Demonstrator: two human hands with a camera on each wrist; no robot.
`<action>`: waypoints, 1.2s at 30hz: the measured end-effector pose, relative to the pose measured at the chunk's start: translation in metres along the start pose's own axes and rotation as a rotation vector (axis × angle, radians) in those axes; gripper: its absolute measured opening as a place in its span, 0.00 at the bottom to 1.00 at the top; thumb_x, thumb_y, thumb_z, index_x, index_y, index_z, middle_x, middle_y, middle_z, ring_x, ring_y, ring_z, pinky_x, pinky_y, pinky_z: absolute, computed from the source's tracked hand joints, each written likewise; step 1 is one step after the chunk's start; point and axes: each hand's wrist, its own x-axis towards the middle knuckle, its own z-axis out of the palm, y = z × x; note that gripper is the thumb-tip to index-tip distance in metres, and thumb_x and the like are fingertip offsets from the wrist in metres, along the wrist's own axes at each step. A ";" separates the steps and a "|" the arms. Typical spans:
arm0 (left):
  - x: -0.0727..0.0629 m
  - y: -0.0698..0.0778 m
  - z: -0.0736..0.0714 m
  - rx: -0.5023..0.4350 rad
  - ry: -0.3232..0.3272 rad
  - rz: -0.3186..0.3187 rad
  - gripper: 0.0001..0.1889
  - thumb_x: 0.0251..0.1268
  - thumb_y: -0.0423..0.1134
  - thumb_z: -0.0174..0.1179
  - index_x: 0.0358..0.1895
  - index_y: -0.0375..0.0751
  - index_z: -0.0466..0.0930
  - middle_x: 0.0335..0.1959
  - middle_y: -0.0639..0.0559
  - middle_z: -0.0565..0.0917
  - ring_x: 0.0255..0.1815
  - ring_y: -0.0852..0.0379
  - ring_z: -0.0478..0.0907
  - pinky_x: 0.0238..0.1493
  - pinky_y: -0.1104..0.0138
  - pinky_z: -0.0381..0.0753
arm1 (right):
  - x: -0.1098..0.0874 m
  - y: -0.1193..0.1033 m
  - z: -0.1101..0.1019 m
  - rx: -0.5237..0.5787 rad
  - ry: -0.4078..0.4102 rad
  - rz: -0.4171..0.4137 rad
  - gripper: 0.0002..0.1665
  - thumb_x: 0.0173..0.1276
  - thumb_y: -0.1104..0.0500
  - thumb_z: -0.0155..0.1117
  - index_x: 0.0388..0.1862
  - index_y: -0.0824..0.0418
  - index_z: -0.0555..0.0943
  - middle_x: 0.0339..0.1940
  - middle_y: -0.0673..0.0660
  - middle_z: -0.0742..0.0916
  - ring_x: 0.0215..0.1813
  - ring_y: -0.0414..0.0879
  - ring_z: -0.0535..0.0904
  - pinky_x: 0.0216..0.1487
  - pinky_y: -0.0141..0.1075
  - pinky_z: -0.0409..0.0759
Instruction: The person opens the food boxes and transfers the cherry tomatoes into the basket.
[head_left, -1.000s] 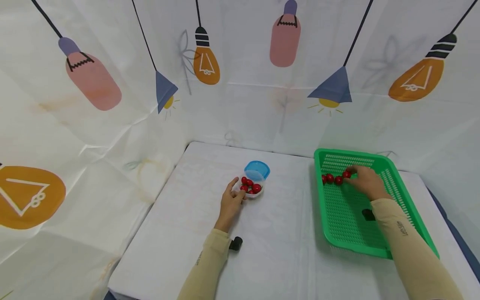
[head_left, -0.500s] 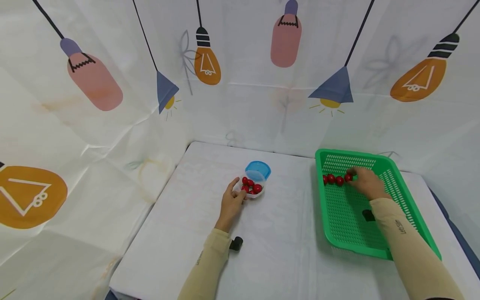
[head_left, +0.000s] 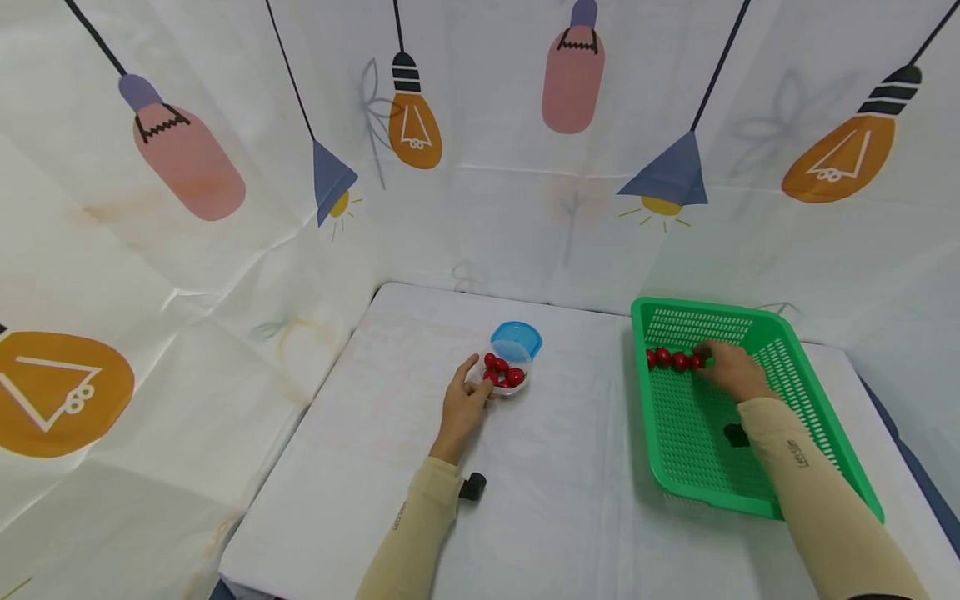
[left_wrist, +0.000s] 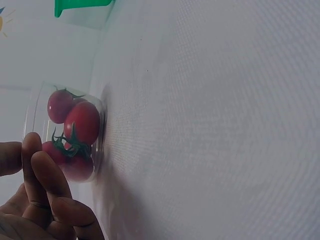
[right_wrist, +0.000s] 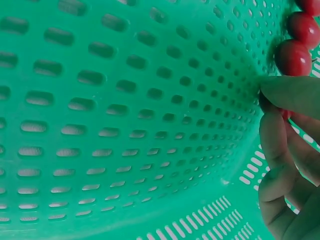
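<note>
In the head view, pinches a red tomato (head_left: 697,362) in the right hand (head_left: 735,372), at the end of a short row of tomatoes (head_left: 663,357) running left from the grip inside the green basket (head_left: 686,442). Has just lowered that tomato into line with the row, after holding it a little higher in the frame a second ago. Looks like a placement nearly made, by judgement, but not yet let go. Well to the left of that grip, rests the left hand (head_left: 461,412) against a clear container (head_left: 512,393) of more tomatoes, with a blue lid (head_left: 519,335) just beyond; keeps the same place there as before.

In the left wrist view, shows what the head view hides: green stems (left_wrist: 74,147) seen through the clear wall, just beyond the fingers (left_wrist: 50,172). Cannot tell whether gripping that wall or merely touching.

In the right wrist view, shows thumb and finger closed about the tomato, with the next in the row just beside the thumb, and slotted green plastic close by the grip. Cannot tell whether already bearing on the basket floor.
</note>
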 end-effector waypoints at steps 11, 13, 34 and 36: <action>0.001 -0.001 0.000 -0.008 -0.006 -0.011 0.30 0.73 0.39 0.57 0.76 0.54 0.65 0.31 0.43 0.85 0.32 0.55 0.78 0.38 0.66 0.76 | -0.003 -0.004 -0.003 0.018 -0.009 0.017 0.27 0.70 0.61 0.65 0.63 0.75 0.73 0.59 0.78 0.78 0.55 0.75 0.75 0.48 0.64 0.76; 0.001 -0.002 -0.001 -0.010 -0.006 -0.009 0.30 0.73 0.39 0.57 0.76 0.54 0.65 0.32 0.43 0.85 0.32 0.55 0.78 0.38 0.66 0.76 | -0.003 -0.006 -0.006 0.024 0.002 0.017 0.29 0.70 0.60 0.65 0.65 0.74 0.73 0.60 0.78 0.78 0.56 0.75 0.75 0.48 0.65 0.75; 0.001 -0.001 0.000 -0.085 -0.008 -0.042 0.31 0.72 0.40 0.60 0.76 0.51 0.65 0.34 0.39 0.85 0.36 0.43 0.82 0.37 0.68 0.77 | -0.010 -0.104 -0.039 0.079 0.179 -0.133 0.29 0.73 0.55 0.64 0.68 0.66 0.75 0.60 0.69 0.82 0.46 0.60 0.83 0.39 0.54 0.80; 0.000 -0.001 0.000 -0.093 -0.011 -0.036 0.32 0.71 0.39 0.61 0.77 0.51 0.65 0.34 0.37 0.85 0.36 0.40 0.82 0.36 0.68 0.76 | -0.012 -0.114 -0.038 0.090 0.183 -0.147 0.28 0.74 0.54 0.64 0.68 0.65 0.75 0.56 0.68 0.84 0.43 0.59 0.83 0.35 0.51 0.80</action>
